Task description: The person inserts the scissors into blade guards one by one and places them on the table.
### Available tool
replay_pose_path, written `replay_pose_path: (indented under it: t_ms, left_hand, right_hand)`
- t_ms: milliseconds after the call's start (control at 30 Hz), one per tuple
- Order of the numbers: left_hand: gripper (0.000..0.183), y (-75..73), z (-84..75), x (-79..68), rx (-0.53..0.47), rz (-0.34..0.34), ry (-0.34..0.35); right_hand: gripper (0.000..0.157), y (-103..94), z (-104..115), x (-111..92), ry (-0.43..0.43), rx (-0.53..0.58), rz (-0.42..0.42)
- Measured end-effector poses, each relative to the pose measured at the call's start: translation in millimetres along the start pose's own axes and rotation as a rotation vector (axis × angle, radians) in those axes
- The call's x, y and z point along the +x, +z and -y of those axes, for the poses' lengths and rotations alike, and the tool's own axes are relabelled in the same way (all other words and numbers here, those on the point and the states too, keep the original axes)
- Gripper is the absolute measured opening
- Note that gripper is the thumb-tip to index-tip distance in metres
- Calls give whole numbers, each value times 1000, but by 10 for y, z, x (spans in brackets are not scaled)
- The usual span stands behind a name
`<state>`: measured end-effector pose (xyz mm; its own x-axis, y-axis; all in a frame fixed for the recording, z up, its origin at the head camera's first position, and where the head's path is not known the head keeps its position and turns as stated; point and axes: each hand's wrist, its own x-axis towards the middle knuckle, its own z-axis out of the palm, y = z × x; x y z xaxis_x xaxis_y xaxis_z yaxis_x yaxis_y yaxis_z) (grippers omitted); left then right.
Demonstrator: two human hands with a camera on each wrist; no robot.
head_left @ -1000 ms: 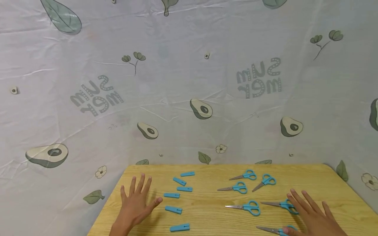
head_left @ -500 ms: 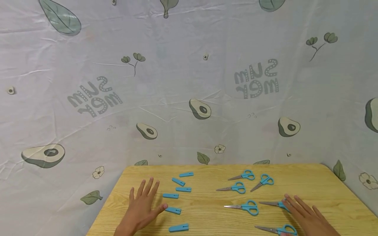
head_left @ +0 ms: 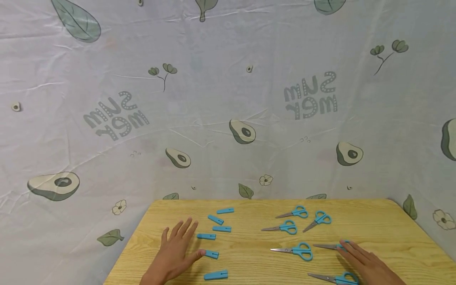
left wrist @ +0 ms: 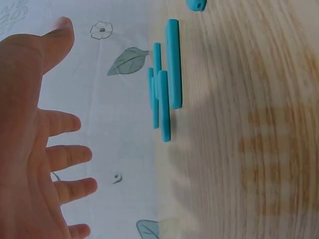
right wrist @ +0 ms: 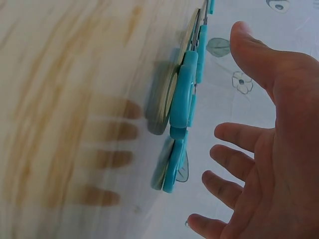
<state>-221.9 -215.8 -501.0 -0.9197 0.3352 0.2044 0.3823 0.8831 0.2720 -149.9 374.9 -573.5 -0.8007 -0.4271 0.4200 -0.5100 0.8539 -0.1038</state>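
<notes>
Pale sheeting printed with avocados and leaves (head_left: 204, 97) is seen behind a yellow wood-grain table (head_left: 249, 263). Left hand (head_left: 175, 255) and right hand (head_left: 368, 264) are held spread, with nothing gripped; in the wrist views both are kept apart from everything. One slim blue plastic-looking cap (head_left: 212, 254) is partly covered by the left hand in the head view, its long axis laid roughly left to right. Beside the right hand, small metal-bladed scissors with blue loops (head_left: 328, 246) are partly hidden at the handle, the blades pointed left towards the cap. Farther out, five more caps (head_left: 222, 228) are spread nearer the left hand, and five other scissors (head_left: 295, 250), also pointed leftward, nearer the right.
</notes>
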Motion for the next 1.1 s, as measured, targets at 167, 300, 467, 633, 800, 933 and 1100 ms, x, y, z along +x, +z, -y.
replay_pose_path:
  t_ms: [167, 300, 467, 633, 800, 933, 1100]
  left_hand:
    - [85, -14, -4, -5, -6, 3, 32]
    - [87, -31, -11, -2, -13, 18, 47]
    - [86, -42, -23, -2, -39, 37, 66]
    - [84, -38, -32, -9, -68, 53, 85]
    - [81, -35, -49, -11, -77, 63, 99]
    - [81, -37, -87, -31, -76, 85, 129]
    - [77, -11, -133, -49, -94, 132, 170]
  right_hand:
    - [121, -14, -8, 10, -61, -52, -61]
    - [111, -23, 21, 15, -102, -75, -116]
    - [86, -83, 129, 2, 12, -105, -31]
    - [77, -191, 214, 39, 122, -96, 169]
    - [65, -257, 218, 97, 120, -60, 241]
    - [57, -245, 146, 65, 61, -8, 228]
    - [54, -147, 9, 10, -123, 43, 101]
